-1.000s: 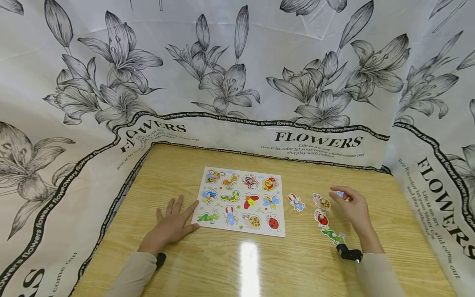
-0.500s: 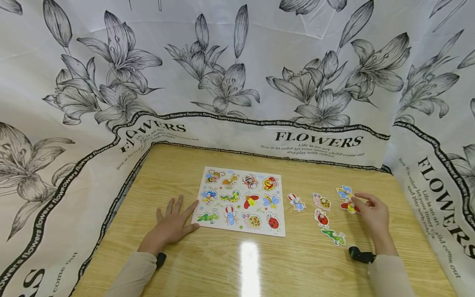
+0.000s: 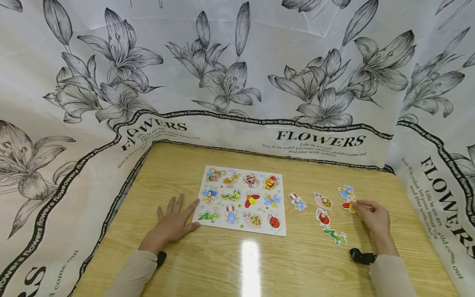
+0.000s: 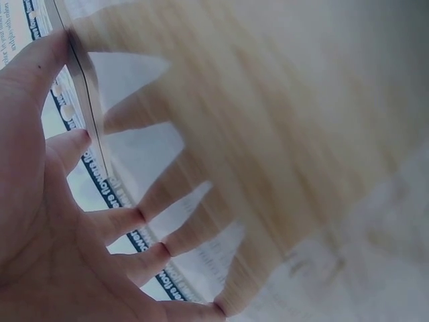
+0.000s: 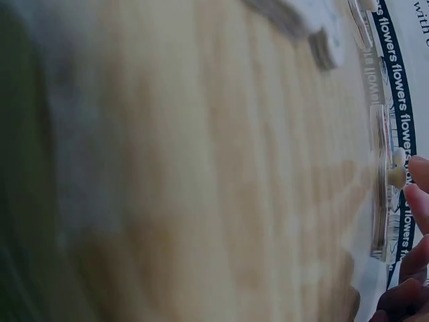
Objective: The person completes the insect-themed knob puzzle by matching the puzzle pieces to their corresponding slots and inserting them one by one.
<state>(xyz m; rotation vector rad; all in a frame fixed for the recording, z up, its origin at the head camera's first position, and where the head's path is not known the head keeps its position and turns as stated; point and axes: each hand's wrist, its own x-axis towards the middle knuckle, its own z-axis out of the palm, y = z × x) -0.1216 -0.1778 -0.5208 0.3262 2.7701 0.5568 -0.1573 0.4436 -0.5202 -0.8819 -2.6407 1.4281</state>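
Observation:
My left hand (image 3: 171, 222) lies with fingers spread on the table, thumb and index touching the left edge of the white insect puzzle board (image 3: 275, 232). In the left wrist view the thumb meets the board's edge. On the right, my right hand (image 3: 375, 220) is at a red-winged firefly puzzle piece (image 3: 348, 206), thumb and index fingertips pinching its small pale knob (image 5: 396, 178). The piece lies flat, its right part covered by the fingertips. A blue-winged bee piece (image 3: 346, 191) is just behind it.
Between board and right hand lie a beetle piece (image 3: 298, 201), a snail piece (image 3: 323, 201), a ladybug piece (image 3: 323, 217) and a grasshopper piece (image 3: 335, 235). They rest on the wooden table (image 3: 208, 264). A flower-printed curtain (image 3: 230, 136) borders the table's back and sides.
My right hand has moved right and toward me from over the bee piece to the firefly piece, uncovering the bee. In the last half second it barely shifts. The left hand stays put.

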